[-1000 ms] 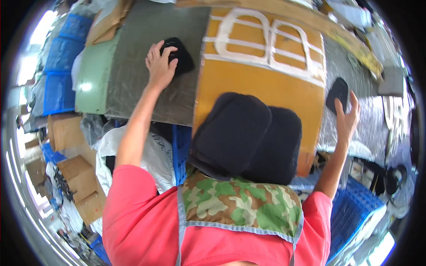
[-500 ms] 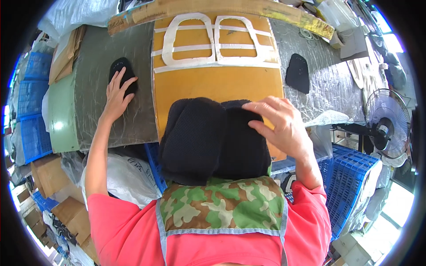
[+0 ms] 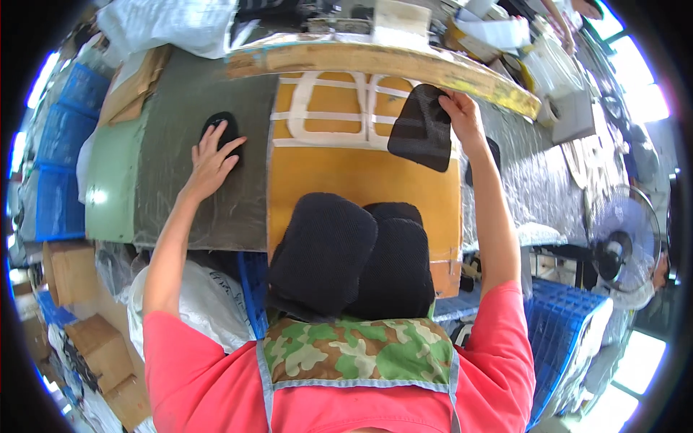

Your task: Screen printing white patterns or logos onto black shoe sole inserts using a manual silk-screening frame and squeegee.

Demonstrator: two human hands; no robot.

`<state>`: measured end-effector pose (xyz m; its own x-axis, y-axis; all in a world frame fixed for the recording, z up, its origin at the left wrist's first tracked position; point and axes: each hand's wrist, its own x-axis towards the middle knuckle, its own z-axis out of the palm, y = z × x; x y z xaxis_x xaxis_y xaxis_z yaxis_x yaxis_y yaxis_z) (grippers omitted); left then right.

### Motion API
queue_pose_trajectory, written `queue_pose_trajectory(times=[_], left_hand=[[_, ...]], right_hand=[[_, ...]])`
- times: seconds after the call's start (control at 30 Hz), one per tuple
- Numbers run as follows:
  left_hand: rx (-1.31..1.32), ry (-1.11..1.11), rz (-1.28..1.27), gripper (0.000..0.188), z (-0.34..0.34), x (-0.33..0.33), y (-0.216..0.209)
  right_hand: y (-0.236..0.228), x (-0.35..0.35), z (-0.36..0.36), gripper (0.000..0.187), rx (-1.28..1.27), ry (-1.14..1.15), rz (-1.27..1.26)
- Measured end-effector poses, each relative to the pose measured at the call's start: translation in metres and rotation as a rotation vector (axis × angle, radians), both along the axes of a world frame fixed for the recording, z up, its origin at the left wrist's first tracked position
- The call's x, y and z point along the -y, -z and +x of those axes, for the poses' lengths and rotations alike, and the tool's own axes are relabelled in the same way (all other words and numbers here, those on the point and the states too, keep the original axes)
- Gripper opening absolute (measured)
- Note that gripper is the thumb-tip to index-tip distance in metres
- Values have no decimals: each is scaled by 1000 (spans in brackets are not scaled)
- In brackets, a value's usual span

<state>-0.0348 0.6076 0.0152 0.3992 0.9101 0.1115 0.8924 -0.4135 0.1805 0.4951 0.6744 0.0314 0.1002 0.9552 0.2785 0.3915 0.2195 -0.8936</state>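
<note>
Maybe the big stack of black cloth pieces [image 3: 354, 263] could slide off the orange board [image 3: 361, 173], because the right hand [image 3: 462, 119] pinches one black mesh piece [image 3: 422, 126] up high while the left hand [image 3: 209, 162] lies flat, fingers spread, on a small black oval [image 3: 224, 130].

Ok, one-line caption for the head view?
Left hand presses a black pad on the grey mat; right hand lifts another black mesh piece over the orange board.
</note>
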Motion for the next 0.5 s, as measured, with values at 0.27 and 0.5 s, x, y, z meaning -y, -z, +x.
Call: queue_pose_trajectory(times=[0.27, 0.5], left_hand=[[380, -485, 61, 59, -39, -15, 23], [32, -580, -148, 68, 26, -71, 14]], right_hand=[[32, -61, -46, 40, 551, 101, 192], [8, -17, -49, 50, 647, 123, 129]])
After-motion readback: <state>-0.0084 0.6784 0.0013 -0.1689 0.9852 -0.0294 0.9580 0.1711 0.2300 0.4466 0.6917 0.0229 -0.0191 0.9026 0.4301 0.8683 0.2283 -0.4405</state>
